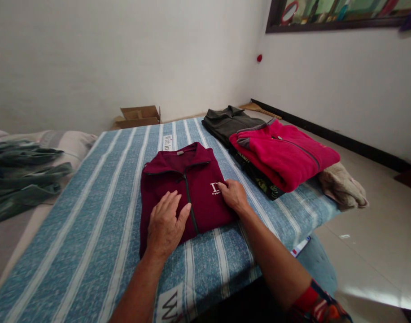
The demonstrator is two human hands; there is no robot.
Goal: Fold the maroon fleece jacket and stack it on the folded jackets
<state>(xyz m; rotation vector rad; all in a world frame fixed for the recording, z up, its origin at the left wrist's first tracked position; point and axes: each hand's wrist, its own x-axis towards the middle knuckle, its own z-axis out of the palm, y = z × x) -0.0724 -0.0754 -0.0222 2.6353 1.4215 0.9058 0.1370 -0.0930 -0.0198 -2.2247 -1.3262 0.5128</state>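
Observation:
A maroon zip-up jacket (205, 211) lies folded on the striped cloth, its collar away from me and a white logo on its right part. My left hand (167, 220) rests flat on the jacket's front, left of the zip, with its fingers stretched out. At the jacket's right edge, beside the logo, my right hand (234, 195) is closed on the fabric; its fingertips are partly hidden.
A blue striped cloth (91, 215) covers the table. To the right lie a folded pink fleece jacket (293, 152), a dark grey garment (225, 123) and a beige cloth (345, 186). Dark green clothes (27, 175) lie at left. A cardboard box (140, 116) stands behind.

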